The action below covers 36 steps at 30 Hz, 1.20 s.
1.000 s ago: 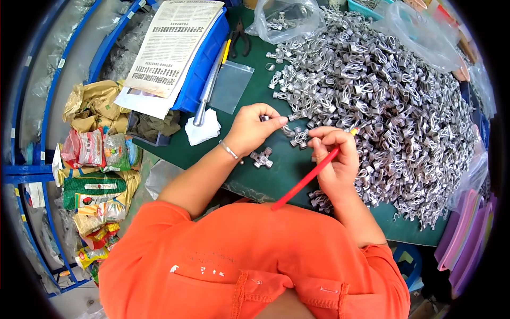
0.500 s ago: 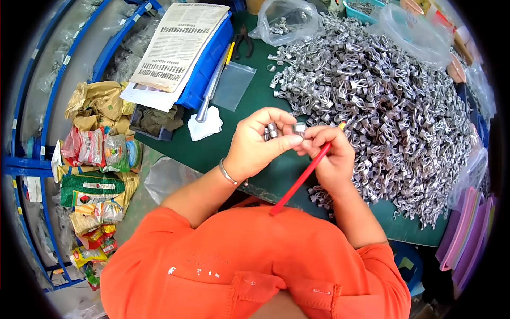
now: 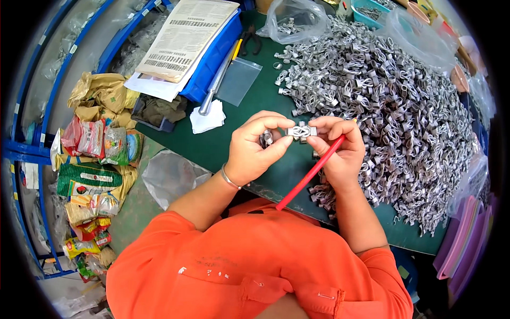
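Above the near edge of the table, my left hand (image 3: 254, 148) and my right hand (image 3: 340, 150) are both closed on one small silver metal fitting (image 3: 301, 131) with ribbed ends and a looped middle. Thumb and forefinger of the left hand pinch its left end, and those of the right hand its right end. More small metal parts (image 3: 266, 139) are tucked in the left hand's curled fingers. A slim red stick (image 3: 311, 174) lies through my right hand, slanting down toward my orange shirt. What kind of tool it is, I cannot make out.
A large heap of similar metal fittings (image 3: 382, 117) covers the table's right side. Beyond it are a clear plastic bag (image 3: 295, 21) and a teal basin (image 3: 366, 13). At the left are a blue bin (image 3: 212, 61) with papers, pliers (image 3: 251, 40) and a white paper (image 3: 207, 118).
The fitting has been turned lengthwise between my hands, so its looped middle shows. My right hand has shifted slightly right with the red stick. The view has moved a little.
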Each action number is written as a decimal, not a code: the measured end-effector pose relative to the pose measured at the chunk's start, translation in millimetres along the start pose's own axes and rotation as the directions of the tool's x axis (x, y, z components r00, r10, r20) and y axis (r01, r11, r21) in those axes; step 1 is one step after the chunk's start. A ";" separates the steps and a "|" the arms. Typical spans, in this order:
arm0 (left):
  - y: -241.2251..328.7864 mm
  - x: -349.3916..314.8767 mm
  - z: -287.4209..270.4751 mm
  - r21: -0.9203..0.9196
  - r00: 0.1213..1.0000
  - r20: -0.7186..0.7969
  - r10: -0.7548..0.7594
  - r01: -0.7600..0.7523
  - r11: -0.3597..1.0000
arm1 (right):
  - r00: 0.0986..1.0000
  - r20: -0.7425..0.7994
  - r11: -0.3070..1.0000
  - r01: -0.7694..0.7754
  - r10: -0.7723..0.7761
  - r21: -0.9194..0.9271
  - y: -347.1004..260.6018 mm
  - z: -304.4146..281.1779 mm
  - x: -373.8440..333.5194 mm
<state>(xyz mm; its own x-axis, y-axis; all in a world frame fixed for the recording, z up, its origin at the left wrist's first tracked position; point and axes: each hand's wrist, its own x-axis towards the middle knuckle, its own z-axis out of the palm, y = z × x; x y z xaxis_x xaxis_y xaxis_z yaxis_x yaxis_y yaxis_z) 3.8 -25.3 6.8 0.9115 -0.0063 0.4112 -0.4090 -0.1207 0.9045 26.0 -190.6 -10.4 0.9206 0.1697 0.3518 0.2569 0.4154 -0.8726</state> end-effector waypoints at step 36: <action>-32.1 -11.2 7.2 0.661 0.952 0.249 0.178 -0.302 0.687 | 0.907 -0.339 0.968 0.235 -0.251 -0.090 -9.8 -1.5 1.6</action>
<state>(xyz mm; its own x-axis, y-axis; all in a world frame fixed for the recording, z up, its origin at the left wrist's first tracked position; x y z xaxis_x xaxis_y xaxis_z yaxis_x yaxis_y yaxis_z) 7.1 -28.5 -27.6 0.8057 -0.2748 0.5247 -0.5268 -0.7373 0.4229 25.3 -195.7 -1.7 0.8698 -0.2535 0.4234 0.4911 0.3612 -0.7927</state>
